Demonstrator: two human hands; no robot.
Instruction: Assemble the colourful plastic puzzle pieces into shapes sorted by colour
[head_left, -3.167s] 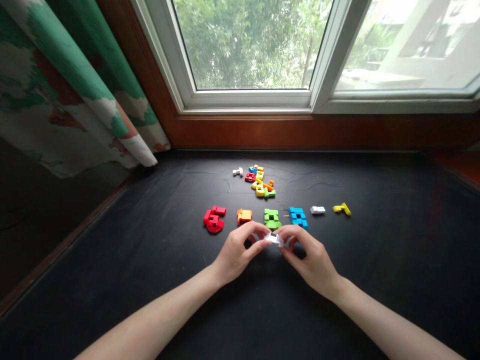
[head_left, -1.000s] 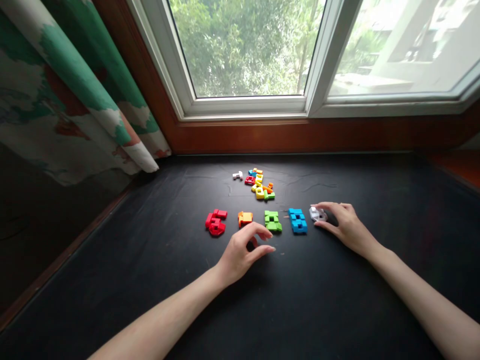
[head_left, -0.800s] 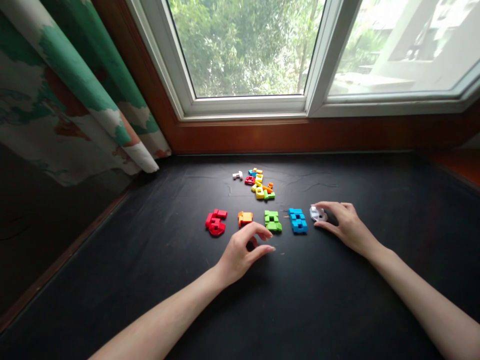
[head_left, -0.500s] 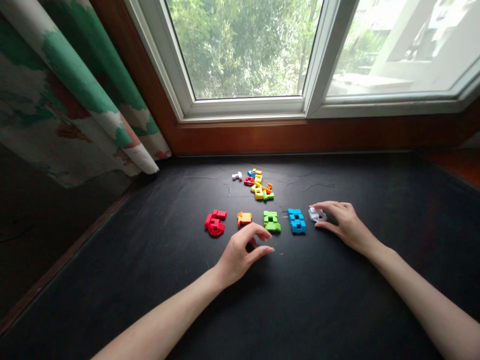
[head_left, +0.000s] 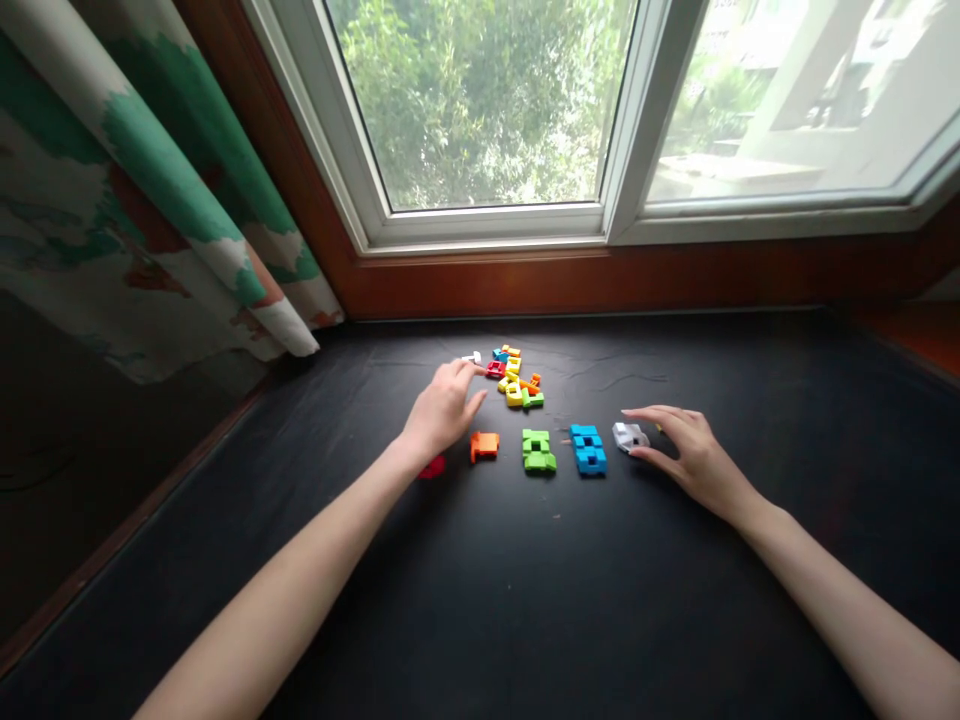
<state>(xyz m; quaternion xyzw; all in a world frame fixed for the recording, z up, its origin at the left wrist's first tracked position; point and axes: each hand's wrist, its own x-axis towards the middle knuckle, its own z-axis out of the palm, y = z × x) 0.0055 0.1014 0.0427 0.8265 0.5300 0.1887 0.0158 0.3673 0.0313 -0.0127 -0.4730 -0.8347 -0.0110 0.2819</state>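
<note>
Space is being spanned by the spread left hand [head_left: 442,405], the nearer one, just left of the small red piece [head_left: 496,369]; farther right, the larger white piece [head_left: 628,437] is being straddled by the right hand [head_left: 694,460], whether pinched cannot be told.

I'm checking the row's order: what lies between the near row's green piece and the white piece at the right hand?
The head view shows the blue piece between the green piece and the white piece, apart from both.
</note>
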